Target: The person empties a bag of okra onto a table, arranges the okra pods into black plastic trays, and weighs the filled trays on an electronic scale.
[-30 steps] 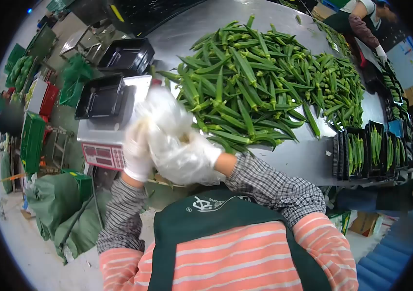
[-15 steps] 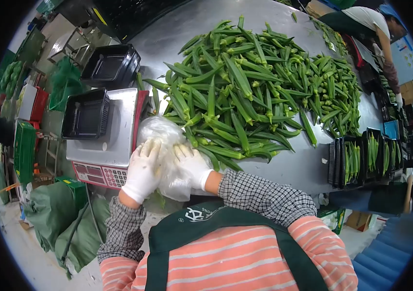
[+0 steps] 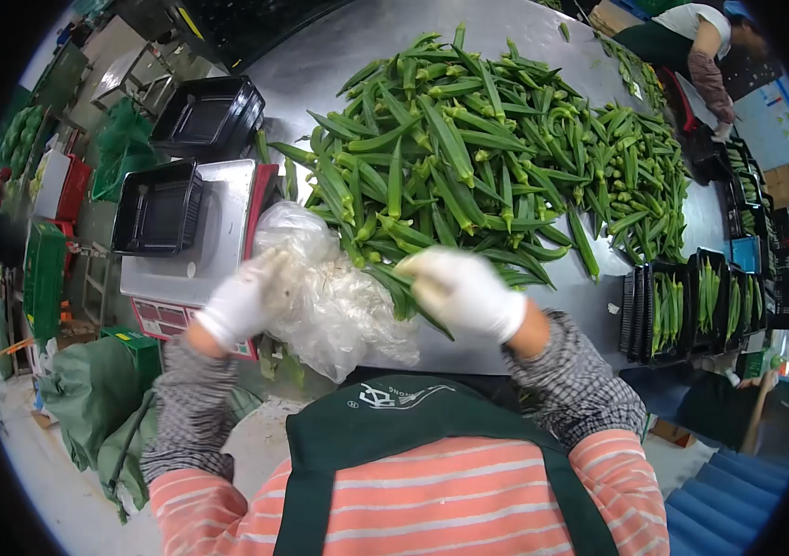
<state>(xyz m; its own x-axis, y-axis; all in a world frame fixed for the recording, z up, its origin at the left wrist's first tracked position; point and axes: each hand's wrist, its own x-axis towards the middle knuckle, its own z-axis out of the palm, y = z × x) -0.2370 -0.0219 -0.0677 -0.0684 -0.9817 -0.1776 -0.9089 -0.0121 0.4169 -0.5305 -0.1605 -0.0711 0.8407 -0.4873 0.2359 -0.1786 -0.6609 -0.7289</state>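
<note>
**Left hand (image 3: 248,295) on the bag (image 3: 346,313), right hand (image 3: 468,293) over okra (image 3: 468,148)**

Just right of the scale (image 3: 227,199), my left hand angles inward, fingers against the crumpled clear bag; I cannot tell whether they pinch it. White lettering (image 3: 378,397) on my green apron (image 3: 482,422) seems to end in "ONG". My blurred right hand points leftward, fingers curled at the pile's near edge, their grip unclear.

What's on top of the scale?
On the scale, a black tray sits on the metal plate, a small pale round spot near it. The tray hides the plate beneath; the left hand blocks the near right corner.
</note>
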